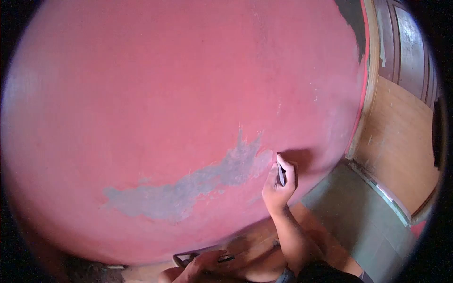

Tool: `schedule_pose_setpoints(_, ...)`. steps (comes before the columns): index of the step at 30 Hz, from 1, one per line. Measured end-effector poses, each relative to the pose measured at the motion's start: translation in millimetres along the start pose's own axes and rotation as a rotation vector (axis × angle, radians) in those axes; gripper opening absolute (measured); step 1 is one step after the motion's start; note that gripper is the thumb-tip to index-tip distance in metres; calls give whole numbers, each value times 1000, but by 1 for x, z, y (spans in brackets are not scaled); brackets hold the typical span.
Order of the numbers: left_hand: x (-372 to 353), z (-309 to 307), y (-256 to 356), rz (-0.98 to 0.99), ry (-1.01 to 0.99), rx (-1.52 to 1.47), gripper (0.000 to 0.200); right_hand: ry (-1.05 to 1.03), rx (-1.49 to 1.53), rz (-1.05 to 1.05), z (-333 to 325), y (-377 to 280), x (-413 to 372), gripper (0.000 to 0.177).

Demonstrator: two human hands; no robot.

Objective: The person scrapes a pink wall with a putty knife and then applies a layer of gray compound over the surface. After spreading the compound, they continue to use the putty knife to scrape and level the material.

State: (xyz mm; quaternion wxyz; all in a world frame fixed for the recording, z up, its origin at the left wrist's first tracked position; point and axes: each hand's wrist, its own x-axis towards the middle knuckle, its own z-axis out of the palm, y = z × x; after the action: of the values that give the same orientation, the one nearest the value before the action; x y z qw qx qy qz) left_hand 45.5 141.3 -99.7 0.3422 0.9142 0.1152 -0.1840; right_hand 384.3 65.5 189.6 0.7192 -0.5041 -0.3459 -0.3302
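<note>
The right hand (279,187) was closed around a thin flat tool (281,173), whose tip touched the red wall (165,94) just right of a grey patch (188,194) of flaked paint, while the left hand (203,264) lay low and near, its grip impossible to tell.

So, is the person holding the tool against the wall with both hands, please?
No, only the right hand grips the tool at the red wall; the left hand sits low, off it.
</note>
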Motion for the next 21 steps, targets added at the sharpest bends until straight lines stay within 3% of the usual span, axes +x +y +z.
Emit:
schedule_pose_setpoints(3,2,2,-10,-30,72,-139,98,-22,-79,-82,-1,-7,-6,32)
schedule_pose_setpoints(6,-5,-16,19,-19,141,-101,97,-42,-114,-169,-7,-4,-2,29)
schedule_pose_setpoints(9,-21,-48,62,-99,0,-46,90,-36,-75,-151,-4,-7,-2,27)
schedule_pose_setpoints(12,-16,-39,53,-116,-28,-120,94,-20,-1,-2,-1,-15,-7,25)
schedule_pose_setpoints(15,-5,-20,22,-87,25,-2,94,-32,-32,-9,-2,-16,-8,25)
schedule_pose_setpoints(18,-16,-60,75,-138,3,-26,89,-53,-59,-103,-2,-10,-8,26)
schedule_pose_setpoints(21,11,3,-11,30,-11,-2,84,-76,-79,-147,-6,-7,-6,27)
